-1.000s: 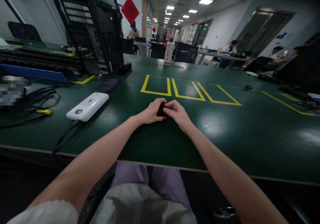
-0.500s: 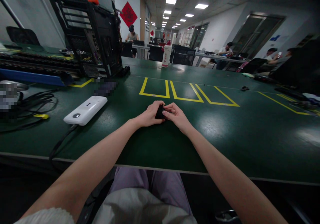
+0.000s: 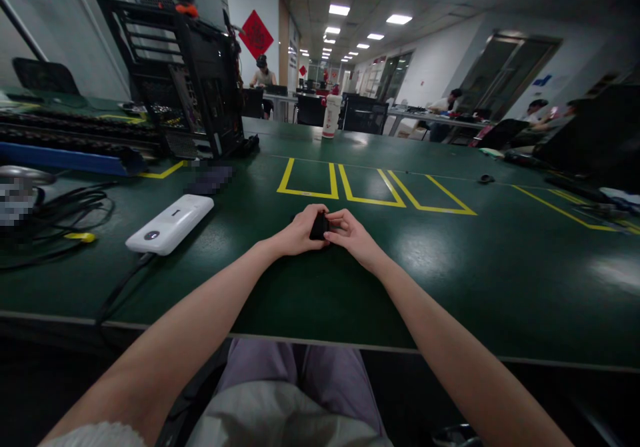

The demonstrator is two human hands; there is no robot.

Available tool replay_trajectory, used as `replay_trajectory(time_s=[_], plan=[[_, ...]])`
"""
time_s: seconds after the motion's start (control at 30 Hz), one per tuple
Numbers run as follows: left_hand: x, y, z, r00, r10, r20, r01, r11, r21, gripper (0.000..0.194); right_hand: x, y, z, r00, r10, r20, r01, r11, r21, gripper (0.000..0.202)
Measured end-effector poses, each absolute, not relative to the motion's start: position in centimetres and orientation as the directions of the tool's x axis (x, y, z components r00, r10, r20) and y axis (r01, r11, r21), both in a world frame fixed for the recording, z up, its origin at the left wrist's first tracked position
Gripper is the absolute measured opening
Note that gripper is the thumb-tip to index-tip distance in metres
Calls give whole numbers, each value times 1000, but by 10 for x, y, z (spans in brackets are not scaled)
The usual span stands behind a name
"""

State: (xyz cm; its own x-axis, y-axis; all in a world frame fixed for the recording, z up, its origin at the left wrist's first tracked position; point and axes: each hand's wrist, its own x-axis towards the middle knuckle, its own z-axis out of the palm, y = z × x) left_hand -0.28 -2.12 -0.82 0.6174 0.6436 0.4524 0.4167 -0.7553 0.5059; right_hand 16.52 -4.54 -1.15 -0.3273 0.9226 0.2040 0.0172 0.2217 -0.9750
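Between my two hands is a small black box-like object point(image 3: 319, 226), partly covered by fingers, so its exact kind does not show. My left hand point(image 3: 301, 230) wraps round its left side, thumb at the near edge and fingers over the far edge. From the right, my right hand point(image 3: 349, 234) pinches the object's right end with thumb and fingertips. Both hands are low over the green table point(image 3: 300, 294), just this side of the yellow tape outlines point(image 3: 309, 194).
On the left lie a white power bank point(image 3: 173, 224) with a cable, coiled black cables point(image 3: 70, 214) and a blurred dark item. An open computer case point(image 3: 200, 80) stands behind them. A white bottle point(image 3: 331, 117) is farther back. Other people sit at distant desks.
Both hands keep their hold on the black object. My right fingers have shifted slightly at its right end. The whole view has moved a little with my head.
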Motion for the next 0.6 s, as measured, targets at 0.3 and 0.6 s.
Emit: replay_trajectory(time_s=[0.3, 0.6], plan=[[-3, -22, -7, 615, 647, 451, 397, -748, 531, 58, 160, -42, -17, -199, 965, 168, 102, 191, -976, 29], [-4, -21, -8, 613, 645, 455, 394, -750, 532, 57, 165, -44, -12, -315, 936, 156, 58, 183, -981, 28]])
